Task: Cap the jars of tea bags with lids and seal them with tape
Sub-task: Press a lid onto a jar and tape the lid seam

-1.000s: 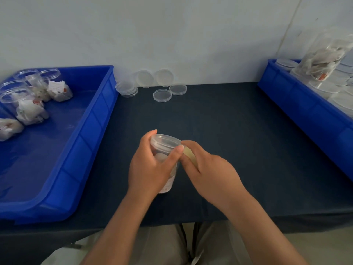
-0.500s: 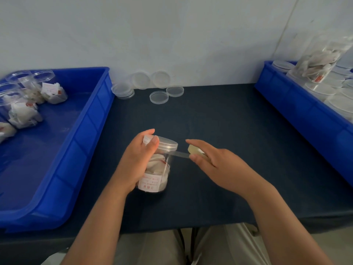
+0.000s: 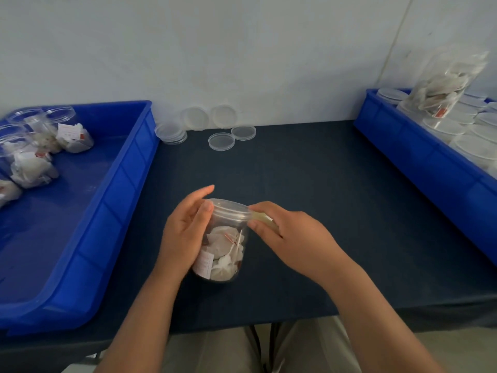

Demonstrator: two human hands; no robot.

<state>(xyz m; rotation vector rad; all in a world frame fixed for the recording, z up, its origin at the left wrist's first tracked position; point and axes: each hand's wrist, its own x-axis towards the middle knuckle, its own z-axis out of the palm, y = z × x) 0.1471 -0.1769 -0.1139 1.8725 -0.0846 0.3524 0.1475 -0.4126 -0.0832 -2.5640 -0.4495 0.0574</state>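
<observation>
Right hand pinches the tape, a small pale roll, between thumb and forefinger, hard against the right side of the lid. We cannot see a free strip between roll and lid. Left hand cups the left side of the jar, thumb pressed on the lid's rim, fingers passing behind it. The jar stands on the table, near the front edge and leaning slightly, about midway between the two trays. The lid is on and tea bags fill its lower half. Judgement: thin clear plastic with a loose paper load, so it is light, smooth and easy to spin or tip. The wall would likely flex under a hard squeeze. We would hold it at the ridged lid band, which looks the stiffest part, and keep a thumb on the seam while the tape goes round. The tape itself looks thin and apt to crease. At the back of the table lie loose lids. The left tray holds open jars, not yet capped. The right tray holds capped jars, with one lying tilted on top.
</observation>
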